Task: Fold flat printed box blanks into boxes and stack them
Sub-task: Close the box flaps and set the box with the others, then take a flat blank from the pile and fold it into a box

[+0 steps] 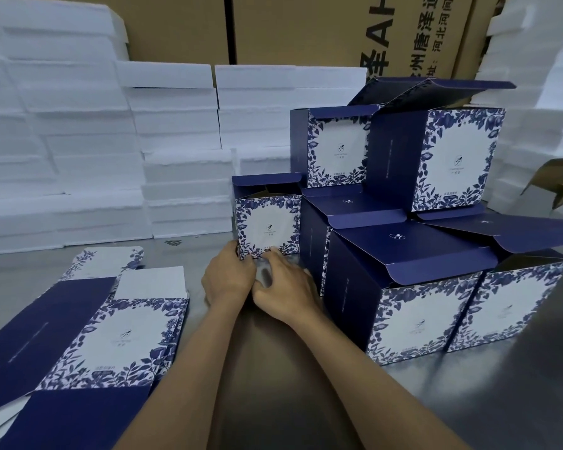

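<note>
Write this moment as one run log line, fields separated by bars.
step: folding | both hands: left hand and right hand at base of small blue floral printed box | flat blanks pile: left | folded boxes stack: right

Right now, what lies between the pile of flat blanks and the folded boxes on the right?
In the head view, the two forearms and both hands, left hand and right hand, at the small box, above bare metal table.

Bare forearms, left grip point(229, 278) and right grip point(286, 292) ungloved.
</note>
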